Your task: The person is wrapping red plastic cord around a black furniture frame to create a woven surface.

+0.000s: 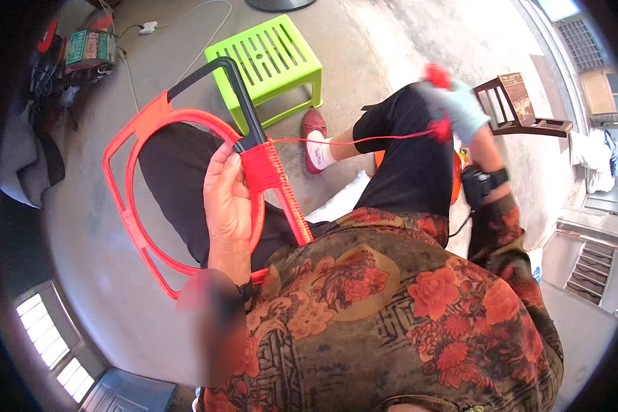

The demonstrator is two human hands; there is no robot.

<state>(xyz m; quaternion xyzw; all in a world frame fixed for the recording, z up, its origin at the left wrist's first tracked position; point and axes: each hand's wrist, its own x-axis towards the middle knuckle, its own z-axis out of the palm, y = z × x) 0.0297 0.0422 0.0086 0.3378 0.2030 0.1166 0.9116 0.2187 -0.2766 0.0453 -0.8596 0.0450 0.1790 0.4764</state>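
My bare left hand (226, 199) is closed around the edge of a frame (150, 118) that lies across my left thigh. Red cord wraps most of this frame, which has a rounded ring inside an angular outer bar; its far end is a bare black bar (243, 86). Beside my fingers is a thick band of red winding (264, 167). From there a thin red cord (364, 143) runs tautly to the right. My right hand (463, 113), in a pale glove and smeared by motion, grips the cord above my right knee, with red bunches at both its sides.
A green plastic stool (264, 58) stands just beyond the frame. To the right is a small dark wooden chair (515, 106). Tools and a green box (90, 48) sit at the far left, with a white cable (185, 10) on the floor. Something orange is partly hidden behind my right knee.
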